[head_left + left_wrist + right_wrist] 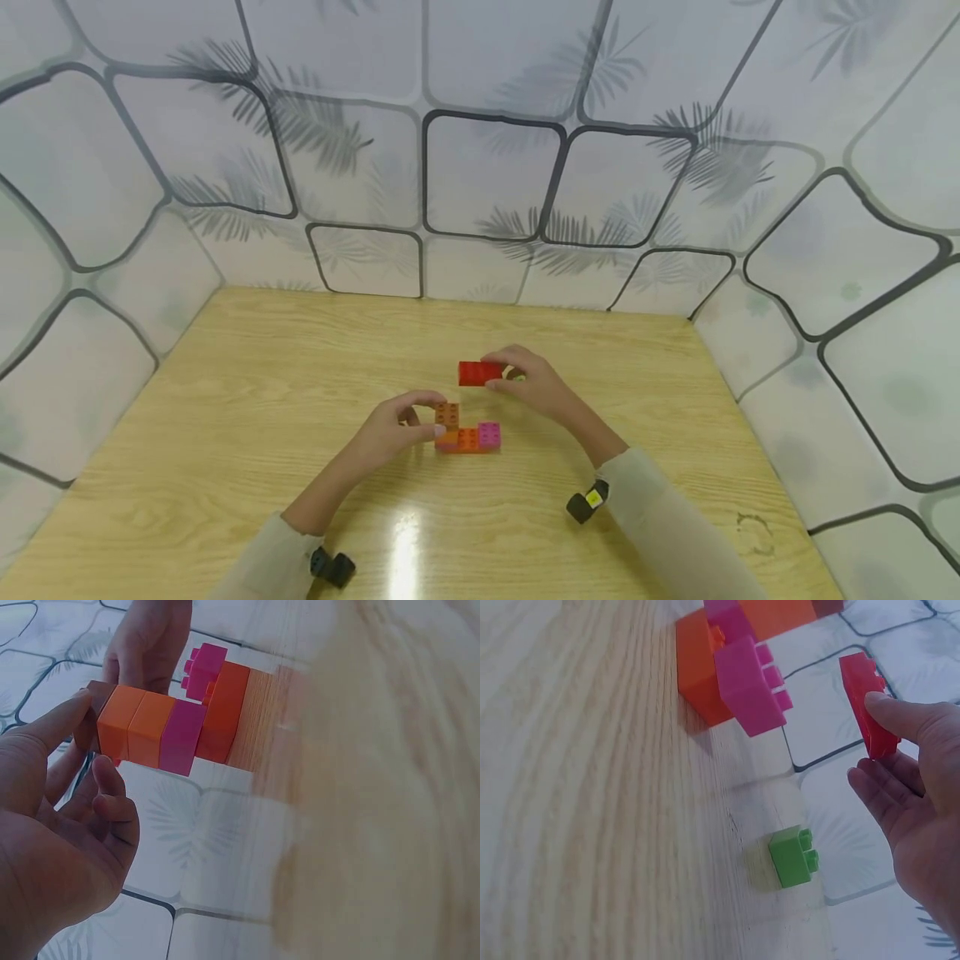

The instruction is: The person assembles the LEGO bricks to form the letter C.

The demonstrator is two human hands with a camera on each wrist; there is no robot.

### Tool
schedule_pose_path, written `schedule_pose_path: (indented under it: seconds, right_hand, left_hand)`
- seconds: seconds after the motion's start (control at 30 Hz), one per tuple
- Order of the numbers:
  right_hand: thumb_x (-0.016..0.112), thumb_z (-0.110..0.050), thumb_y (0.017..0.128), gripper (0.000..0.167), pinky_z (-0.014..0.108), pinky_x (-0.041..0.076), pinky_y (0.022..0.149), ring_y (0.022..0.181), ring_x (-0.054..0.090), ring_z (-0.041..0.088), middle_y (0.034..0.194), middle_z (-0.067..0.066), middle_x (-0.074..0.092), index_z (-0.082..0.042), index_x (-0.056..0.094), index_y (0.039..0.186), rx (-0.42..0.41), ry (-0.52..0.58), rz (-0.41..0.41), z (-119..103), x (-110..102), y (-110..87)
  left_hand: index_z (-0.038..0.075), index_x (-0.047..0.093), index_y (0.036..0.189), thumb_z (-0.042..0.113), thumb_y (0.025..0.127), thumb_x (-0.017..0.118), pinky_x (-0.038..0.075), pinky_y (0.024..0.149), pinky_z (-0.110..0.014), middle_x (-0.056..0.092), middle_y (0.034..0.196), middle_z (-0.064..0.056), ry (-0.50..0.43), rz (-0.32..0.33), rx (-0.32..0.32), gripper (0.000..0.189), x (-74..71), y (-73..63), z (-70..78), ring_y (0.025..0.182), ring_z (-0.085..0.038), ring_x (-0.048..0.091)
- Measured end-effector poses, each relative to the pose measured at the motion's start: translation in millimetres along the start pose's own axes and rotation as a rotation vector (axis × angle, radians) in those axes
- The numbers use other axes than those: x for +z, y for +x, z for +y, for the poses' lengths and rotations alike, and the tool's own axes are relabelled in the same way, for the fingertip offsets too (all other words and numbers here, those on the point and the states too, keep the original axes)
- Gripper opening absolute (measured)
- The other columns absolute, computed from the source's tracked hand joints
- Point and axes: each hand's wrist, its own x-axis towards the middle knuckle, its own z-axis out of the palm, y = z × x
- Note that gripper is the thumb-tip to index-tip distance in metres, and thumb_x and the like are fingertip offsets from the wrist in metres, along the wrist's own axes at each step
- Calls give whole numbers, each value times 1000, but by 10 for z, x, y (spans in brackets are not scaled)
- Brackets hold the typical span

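Toy building bricks are stacked on the table. A long orange brick (226,712) forms the base, with a pink brick (489,434) on its right end. On its left end rises a column: another pink brick (181,737), two orange bricks (133,724) and a brown brick (447,414) on top. My left hand (395,429) pinches the brown brick between thumb and fingers. Above the table behind the stack, my right hand (534,382) grips a long red brick (474,373) by its right end. A green brick (791,856) stands on the table below the right hand, mostly hidden in the head view.
The wooden table (300,358) meets a pale wall covering (480,183) with dark line and leaf patterns at its back. Dark wrist cameras (332,567) are strapped at both sleeves. A ring-shaped mark (754,533) lies on the table at right.
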Motion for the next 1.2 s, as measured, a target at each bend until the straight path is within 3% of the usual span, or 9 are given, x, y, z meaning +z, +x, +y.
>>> schedule_pose_path:
  seconds: [0.3, 0.53, 0.67, 1.0, 1.2]
  right_hand:
    - [71, -28, 95, 36, 39, 55, 84, 99, 60, 15, 121, 0, 63, -20, 68, 130, -31, 30, 17, -198, 13, -228]
    - [72, -29, 95, 34, 45, 54, 84, 102, 58, 15, 123, -1, 62, -20, 70, 128, -52, 26, 25, -312, 62, -365]
    - [72, -24, 95, 33, 44, 54, 90, 108, 58, 17, 122, 1, 63, -16, 71, 126, -119, 11, 27, -339, 97, -413]
    - [74, -13, 92, 28, 33, 53, 88, 107, 57, 18, 119, 4, 61, -12, 75, 120, -293, -67, 38, -333, 143, -450]
    - [75, -5, 89, 31, 31, 53, 87, 105, 57, 19, 118, 6, 60, -8, 74, 119, -375, -80, 45, -333, 165, -445]
  left_hand:
    - [21, 64, 131, 34, 90, 77, 40, 53, -24, 62, 99, -11, -1, 5, -7, 45, 9, 1, -14, 69, -16, 48]
    - [24, 64, 131, 34, 89, 78, 41, 54, -25, 62, 99, -10, 1, 13, -23, 46, 6, 0, -13, 72, -18, 49]
    - [25, 64, 131, 36, 89, 78, 41, 54, -25, 62, 96, -11, 3, 19, -26, 46, 3, -6, -8, 72, -19, 49]
    - [25, 65, 128, 34, 88, 79, 40, 53, -25, 60, 93, -12, 0, 31, -32, 44, -5, -1, -4, 70, -19, 48]
    - [24, 65, 129, 34, 89, 78, 40, 53, -24, 63, 100, -10, 7, 28, -18, 43, -4, 3, -11, 70, -18, 48]
